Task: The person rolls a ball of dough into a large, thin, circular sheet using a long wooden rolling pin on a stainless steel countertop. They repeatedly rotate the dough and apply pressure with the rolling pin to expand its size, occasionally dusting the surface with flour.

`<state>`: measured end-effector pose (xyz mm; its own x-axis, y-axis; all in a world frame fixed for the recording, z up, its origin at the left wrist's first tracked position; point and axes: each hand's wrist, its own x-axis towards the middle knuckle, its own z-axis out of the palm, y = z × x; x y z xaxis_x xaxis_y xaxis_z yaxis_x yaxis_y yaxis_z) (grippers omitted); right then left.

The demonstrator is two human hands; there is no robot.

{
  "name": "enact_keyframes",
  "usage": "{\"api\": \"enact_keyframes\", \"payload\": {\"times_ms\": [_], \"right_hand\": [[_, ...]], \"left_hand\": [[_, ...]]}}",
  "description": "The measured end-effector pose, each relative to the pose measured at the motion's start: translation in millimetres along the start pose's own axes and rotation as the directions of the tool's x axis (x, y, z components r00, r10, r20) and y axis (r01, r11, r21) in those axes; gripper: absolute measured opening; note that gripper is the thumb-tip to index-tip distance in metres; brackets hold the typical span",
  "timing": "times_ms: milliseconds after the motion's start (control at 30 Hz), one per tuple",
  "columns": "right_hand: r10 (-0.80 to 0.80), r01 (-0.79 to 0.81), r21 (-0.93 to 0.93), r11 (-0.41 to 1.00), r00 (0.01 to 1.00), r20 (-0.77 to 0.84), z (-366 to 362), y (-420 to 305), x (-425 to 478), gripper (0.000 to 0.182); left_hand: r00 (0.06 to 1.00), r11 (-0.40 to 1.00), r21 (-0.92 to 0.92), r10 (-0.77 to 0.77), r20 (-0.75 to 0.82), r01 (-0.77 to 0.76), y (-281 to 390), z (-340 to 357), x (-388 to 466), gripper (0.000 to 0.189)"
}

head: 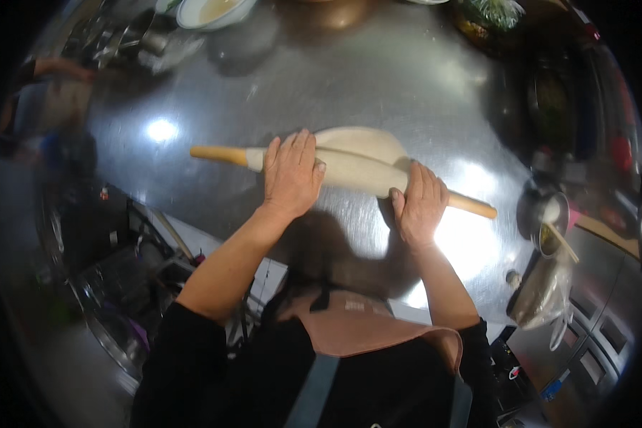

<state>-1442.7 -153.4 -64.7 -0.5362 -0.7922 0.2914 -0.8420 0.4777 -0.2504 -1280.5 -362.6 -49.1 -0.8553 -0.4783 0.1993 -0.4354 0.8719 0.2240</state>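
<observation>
A wooden rolling pin lies across the metal worktop, tilted down towards the right. A sheet of pale dough is wrapped around its middle, and a rounded flap of dough spreads flat on the far side. My left hand lies over the wrapped pin near its left end, fingers stretched forward and thumb to the right. Over the right end of the roll my right hand curves, its thumb on the left side. Both palms hide the pin beneath them. Bare wood sticks out beyond each hand.
On the right edge stand a metal bowl with a stick across it and a plastic bag. A white bowl of liquid and a copper-coloured vessel are at the far edge. Another person's arm shows at left.
</observation>
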Motion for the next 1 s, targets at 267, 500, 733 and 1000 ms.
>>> {"api": "enact_keyframes", "payload": {"times_ms": [267, 500, 733, 1000], "right_hand": [[0.096, -0.112, -0.108, 0.988, 0.984, -0.150, 17, 70, 197, 0.048], [0.139, -0.130, -0.163, 0.978, 0.989, 0.044, 29, 59, 188, 0.037], [0.228, -0.225, -0.040, 0.974, 0.957, 0.177, -16, 1, -53, 0.036], [0.449, -0.448, -0.045, 0.893, 0.894, -0.001, -71, 25, -46, 0.038]], "left_hand": [[0.970, 0.990, -0.133, -0.070, -0.234, 0.040, -47, 13, 205, 0.050], [0.988, 0.990, 0.079, -0.105, -0.114, 0.115, -76, 31, 189, 0.029], [0.998, 0.997, 0.044, 0.064, 0.003, -0.064, -15, -9, -19, 0.017], [0.982, 0.989, -0.144, 0.064, 0.179, -0.038, 38, -11, 53, 0.032]]}}
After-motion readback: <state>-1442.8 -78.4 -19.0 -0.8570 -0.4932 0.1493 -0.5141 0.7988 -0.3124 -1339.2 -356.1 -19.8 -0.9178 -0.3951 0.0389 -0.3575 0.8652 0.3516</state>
